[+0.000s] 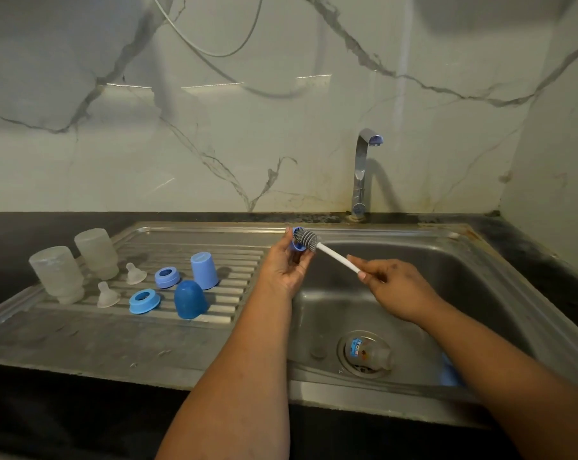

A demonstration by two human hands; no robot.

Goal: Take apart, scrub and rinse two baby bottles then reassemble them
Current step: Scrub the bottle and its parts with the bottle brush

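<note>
My left hand (286, 265) holds a small blue bottle part (297, 244) above the sink's left rim. My right hand (392, 285) grips the white handle of a bottle brush (314, 242), whose grey bristle head is pushed against that blue part. On the draining board stand two clear bottle bodies upside down (57, 273) (97, 252), two clear teats (135, 273) (107, 295), two blue collar rings (167, 277) (144, 301), a light blue cap (204, 270) and a darker blue cap (190, 299). A third clear bottle with a printed label (369, 355) lies over the drain.
The steel sink basin (463, 293) fills the right side, with a chrome tap (362, 174) at the back. Something blue (448, 373) lies in the basin partly hidden by my right forearm. A marble wall rises behind, and dark counter surrounds the sink.
</note>
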